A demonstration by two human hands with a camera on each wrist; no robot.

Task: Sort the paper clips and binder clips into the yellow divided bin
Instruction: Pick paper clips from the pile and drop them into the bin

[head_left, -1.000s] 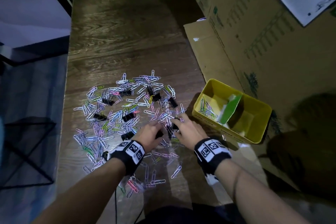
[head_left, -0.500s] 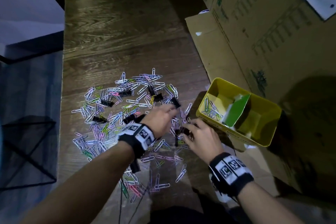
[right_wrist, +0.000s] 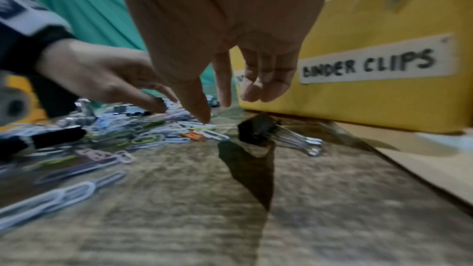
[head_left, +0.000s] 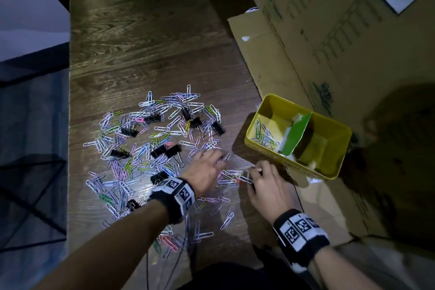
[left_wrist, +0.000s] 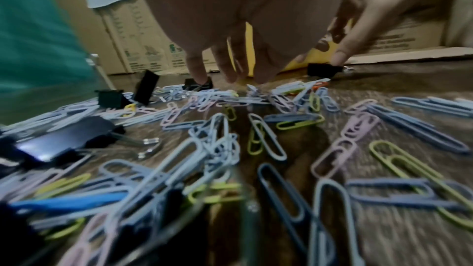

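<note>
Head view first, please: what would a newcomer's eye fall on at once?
A bright scatter of pastel paper clips mixed with black binder clips covers the dark wooden table. Right of it stands the yellow divided bin, a few clips in its left compartment. Both hands hover at the pile's near edge.

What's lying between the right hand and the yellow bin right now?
One black binder clip lies on the table between the right hand and the yellow bin; the right wrist view shows it.

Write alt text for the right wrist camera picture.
The right hand hangs with fingers loose just above a wooden table, beside a black binder clip and a yellow bin labelled "BINDER CLIPS". The left hand reaches over scattered paper clips.
</note>
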